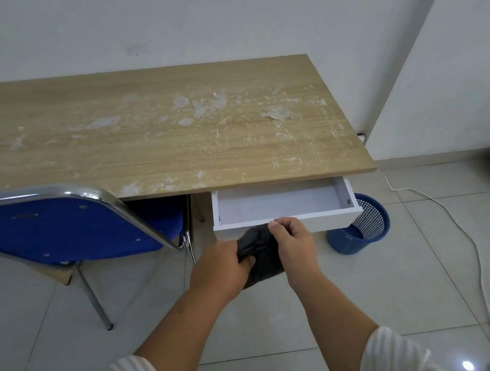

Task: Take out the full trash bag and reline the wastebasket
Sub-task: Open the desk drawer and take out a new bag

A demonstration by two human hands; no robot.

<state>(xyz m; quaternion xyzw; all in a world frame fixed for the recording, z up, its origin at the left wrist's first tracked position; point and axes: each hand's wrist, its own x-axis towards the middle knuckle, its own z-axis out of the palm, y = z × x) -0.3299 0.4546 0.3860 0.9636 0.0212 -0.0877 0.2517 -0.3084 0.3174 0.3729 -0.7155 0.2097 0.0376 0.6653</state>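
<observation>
Both hands are gripping a folded dark trash bag (262, 254) in front of the open white drawer (281, 203): the left hand (221, 271) is clutching its lower edge, and the right hand (295, 241) is pinching its upper corner. Nothing is showing inside the drawer, which is sticking out from under the worn wooden surface (141, 137). Just right of the drawer, the blue mesh wastebasket (360, 228) is standing on the tiled floor, unlined as far as its visible inside shows. A blue chair (53, 229) is sitting to the left.
</observation>
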